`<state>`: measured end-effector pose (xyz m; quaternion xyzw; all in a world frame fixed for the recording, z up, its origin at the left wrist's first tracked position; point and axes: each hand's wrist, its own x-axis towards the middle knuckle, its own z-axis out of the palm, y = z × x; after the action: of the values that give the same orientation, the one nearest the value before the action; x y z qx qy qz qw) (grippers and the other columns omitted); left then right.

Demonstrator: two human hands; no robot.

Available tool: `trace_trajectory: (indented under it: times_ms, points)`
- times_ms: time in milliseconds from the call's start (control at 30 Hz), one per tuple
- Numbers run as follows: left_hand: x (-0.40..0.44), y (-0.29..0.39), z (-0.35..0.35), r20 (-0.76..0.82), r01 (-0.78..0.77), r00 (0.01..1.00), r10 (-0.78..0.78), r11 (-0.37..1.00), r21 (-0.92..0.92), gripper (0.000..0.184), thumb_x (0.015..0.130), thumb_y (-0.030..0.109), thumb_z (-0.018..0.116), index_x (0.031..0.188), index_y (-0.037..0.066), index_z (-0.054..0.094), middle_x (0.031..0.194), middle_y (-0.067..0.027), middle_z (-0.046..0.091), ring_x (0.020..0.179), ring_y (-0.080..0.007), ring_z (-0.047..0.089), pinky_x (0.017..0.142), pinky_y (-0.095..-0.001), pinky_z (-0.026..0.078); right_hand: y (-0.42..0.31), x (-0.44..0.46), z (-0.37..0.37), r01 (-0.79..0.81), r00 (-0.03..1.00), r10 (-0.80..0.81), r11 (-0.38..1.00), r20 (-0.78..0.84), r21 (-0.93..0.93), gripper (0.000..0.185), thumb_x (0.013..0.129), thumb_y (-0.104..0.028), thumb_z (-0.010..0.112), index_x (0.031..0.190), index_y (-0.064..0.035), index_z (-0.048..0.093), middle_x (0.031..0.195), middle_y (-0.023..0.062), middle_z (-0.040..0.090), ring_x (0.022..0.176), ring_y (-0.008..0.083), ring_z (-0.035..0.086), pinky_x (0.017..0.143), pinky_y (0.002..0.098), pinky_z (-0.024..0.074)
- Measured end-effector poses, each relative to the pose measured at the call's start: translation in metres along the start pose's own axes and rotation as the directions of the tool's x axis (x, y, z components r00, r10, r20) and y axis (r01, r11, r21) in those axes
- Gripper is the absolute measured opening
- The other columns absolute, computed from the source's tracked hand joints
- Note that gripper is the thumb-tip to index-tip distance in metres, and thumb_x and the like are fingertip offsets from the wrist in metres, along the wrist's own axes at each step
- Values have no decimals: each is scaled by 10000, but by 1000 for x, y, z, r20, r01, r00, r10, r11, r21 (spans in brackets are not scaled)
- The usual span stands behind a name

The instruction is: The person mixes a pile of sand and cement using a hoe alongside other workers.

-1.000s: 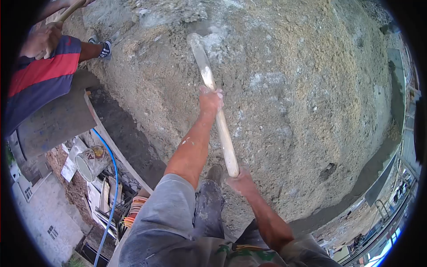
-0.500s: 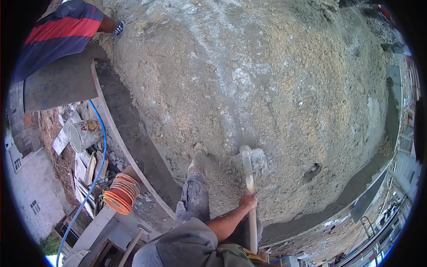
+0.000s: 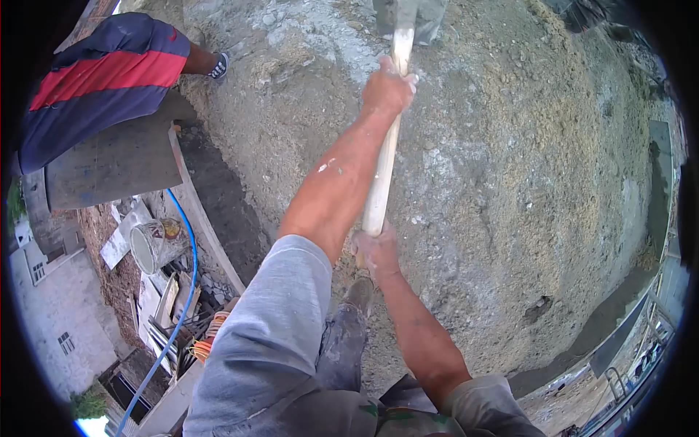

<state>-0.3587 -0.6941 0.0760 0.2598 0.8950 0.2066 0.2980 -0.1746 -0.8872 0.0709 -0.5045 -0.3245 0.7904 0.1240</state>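
A hoe with a pale wooden handle [image 3: 383, 175] and a grey, dust-caked metal blade [image 3: 429, 20] reaches away from me over rough, pale ground. My left hand [image 3: 387, 87] is closed round the handle just below the blade, with the arm stretched far forward. Closer to my body, my right hand [image 3: 377, 251] wraps the handle near its lower end. White dust coats the fingers of both hands. The blade is partly cut off by the top of the view.
A person in dark and red shorts [image 3: 109, 80] stands at upper left beside a dark board [image 3: 116, 160]. A wooden form edge [image 3: 200, 200] borders the ground. A blue hose [image 3: 194, 255], a bucket [image 3: 153, 244] and scrap lie beyond it. My boot [image 3: 360, 291] is on the ground.
The hoe has swung forward, its blade going from mid-view to the top edge. My left hand has travelled forward with it, and my right hand has come into view on the handle.
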Motion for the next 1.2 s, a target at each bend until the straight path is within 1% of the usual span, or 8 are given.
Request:
trace_trajectory:
  times_ms: [100, 333, 600, 733, 967, 1067, 1133, 1200]
  points:
    - [60, -48, -40, -121, 46, 992, -29, 988, 144, 580, 806, 300, 579, 1244, 14, 330, 1083, -233, 583, 1025, -368, 567, 878, -414, 456, -3, 43, 43, -81, 975, 75, 997, 211, 18, 191, 666, -67, 596, 810, 13, 497, 570, 57, 518, 440, 137, 496, 400, 276, 397]
    - [-23, -229, 61, 98, 445, 895, -434, 870, -210, 592, 771, 293, 607, 1239, 23, 365, 1066, -231, 593, 999, -358, 586, 847, -406, 473, 44, -66, -5, -469, 855, 509, 840, 99, -274, 256, 654, -104, 630, 856, 10, 522, 576, 47, 528, 439, 128, 489, 408, 295, 387]
    - [-216, -183, 136, 346, 669, 739, -578, 572, -474, 399, 760, 224, 649, 1057, 26, 471, 805, -157, 631, 703, -293, 641, 592, -397, 507, 70, -203, -120, -489, 860, 500, 747, -105, -450, 261, 654, -105, 656, 859, 1, 534, 589, 34, 527, 449, 113, 485, 414, 270, 383]
    - [-296, -233, 239, 266, 560, 828, -494, 700, -443, 292, 783, 224, 639, 935, 45, 465, 638, -91, 556, 494, -257, 571, 429, -408, 459, 120, -273, -176, -559, 821, 541, 697, -182, -449, 294, 655, -165, 648, 895, -16, 567, 591, 40, 539, 466, 128, 509, 418, 280, 400]
    - [-471, -227, 266, 426, 626, 780, -459, 566, -536, 173, 800, 134, 615, 788, 22, 484, 625, -62, 550, 430, -180, 534, 365, -315, 445, 176, -404, -246, -527, 835, 523, 672, -169, -520, 387, 644, -215, 640, 964, -5, 577, 802, 187, 614, 785, 310, 613, 744, 363, 472]
    - [-550, -245, 281, 565, 742, 669, -483, 404, -535, 164, 773, 104, 641, 865, -6, 562, 688, -80, 598, 456, -167, 563, 400, -301, 490, 186, -476, -263, -443, 866, 470, 559, -173, -701, 432, 640, -304, 658, 954, -17, 585, 819, 218, 599, 793, 359, 607, 721, 398, 488]
    - [-600, -241, 280, 551, 762, 617, -561, 600, -243, 204, 785, 164, 651, 824, -27, 591, 734, -96, 626, 485, -173, 588, 405, -310, 502, 205, -529, -283, -328, 907, 404, 504, -118, -799, 472, 637, -371, 661, 950, -26, 585, 807, 230, 587, 780, 384, 601, 699, 437, 496]
    - [-640, -231, 271, 612, 778, 595, -521, 564, -276, 226, 814, 204, 621, 819, -18, 574, 727, -73, 604, 529, -154, 596, 450, -290, 509, 251, -581, -313, -117, 970, 241, 396, -20, -911, 497, 638, -413, 654, 958, -39, 584, 800, 230, 587, 747, 391, 607, 675, 462, 500]
